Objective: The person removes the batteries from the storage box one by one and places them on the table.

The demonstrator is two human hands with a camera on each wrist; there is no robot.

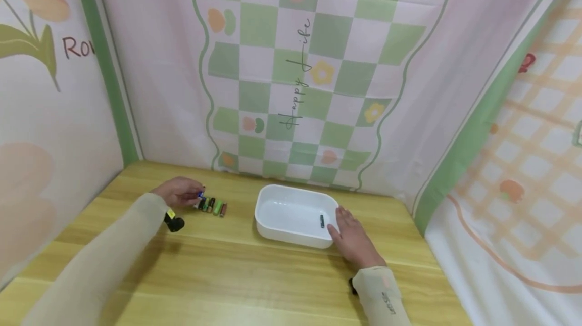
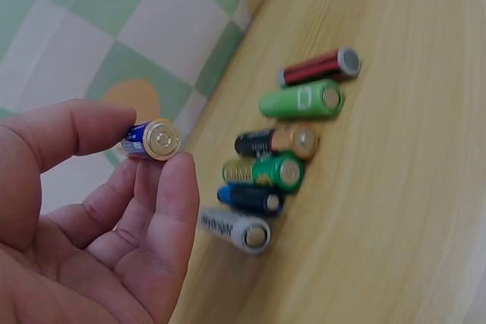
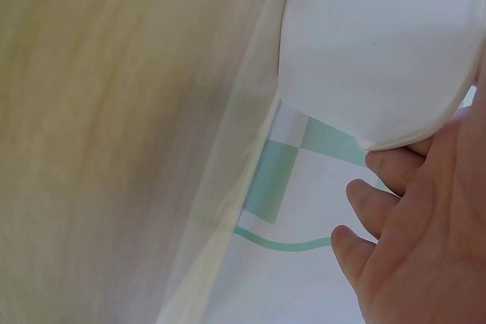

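My left hand (image 1: 183,192) pinches a blue and gold battery (image 2: 152,139) between thumb and fingertips, raised over the table. Beside it lies a row of batteries: a red-black battery (image 2: 320,67), a light green battery (image 2: 301,100), a black and copper battery (image 2: 276,141), a green and gold battery (image 2: 264,171), a dark blue battery (image 2: 250,199) and a whitish battery (image 2: 235,231). My right hand (image 1: 356,239) rests against the right end of a white plastic basin (image 1: 291,239), fingers extended along its rim. Inside the basin lies a dark battery (image 1: 322,221).
The wooden table (image 1: 218,275) carries the basin near its far edge, right of the battery row. A checkered curtain (image 1: 295,113) hangs behind the table, with more patterned cloth (image 1: 514,174) at the right side.
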